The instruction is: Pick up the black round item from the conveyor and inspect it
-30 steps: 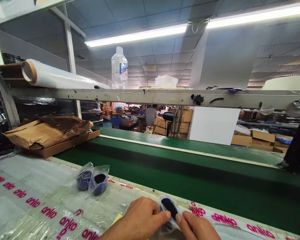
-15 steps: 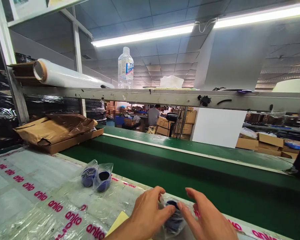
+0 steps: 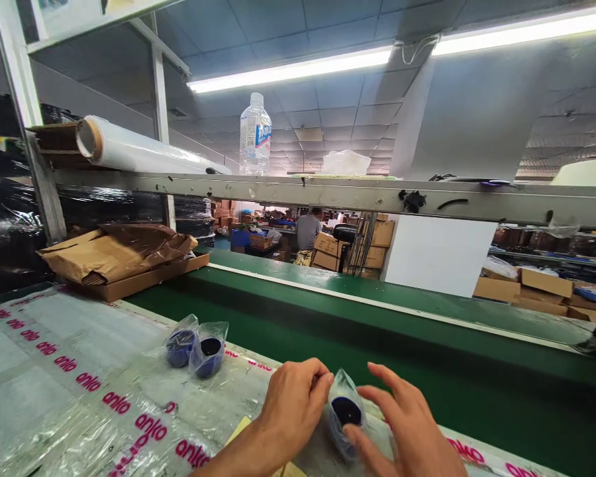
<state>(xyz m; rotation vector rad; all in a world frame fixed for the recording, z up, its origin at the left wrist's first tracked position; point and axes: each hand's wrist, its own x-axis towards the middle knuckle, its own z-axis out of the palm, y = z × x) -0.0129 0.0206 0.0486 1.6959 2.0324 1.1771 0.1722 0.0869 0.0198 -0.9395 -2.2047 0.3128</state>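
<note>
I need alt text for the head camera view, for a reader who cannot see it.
Two bare hands, left hand and right hand, hold a small bagged blue item at a bench edge beside a green conveyor belt. Two more bagged items lie further left.

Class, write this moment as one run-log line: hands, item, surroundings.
left hand: pinching bagged dark item | right hand: open, fingers touching bag | nearby: two bagged items on printed plastic sheet | beyond: green conveyor belt

Two bare hands + forearms in view. Left hand [image 3: 291,404]: no glove, no ring, no watch; forearm bare to frame edge, no sleeve seen. Right hand [image 3: 410,430]: same, bare, nails short, no jewellery, wrist cut off by frame.
</note>
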